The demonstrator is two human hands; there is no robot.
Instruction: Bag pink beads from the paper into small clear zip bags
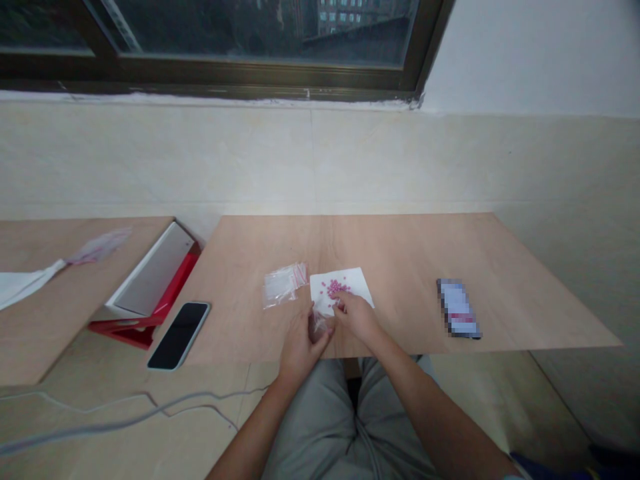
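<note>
Left hand (300, 343) pinches a small clear bag (318, 327). Right hand (356, 315), fingertips closed, touches pink beads (338, 288) heaped on white paper (350, 279), just beyond the bag. Whether it grips a bead is too small to tell.

Pink beads (338, 288) on a white paper sheet (350, 281), clear bags (283, 284) striped red at the top, pale wood table (410, 253), black phone (179, 335), red-and-white box (150, 287) far left.
</note>
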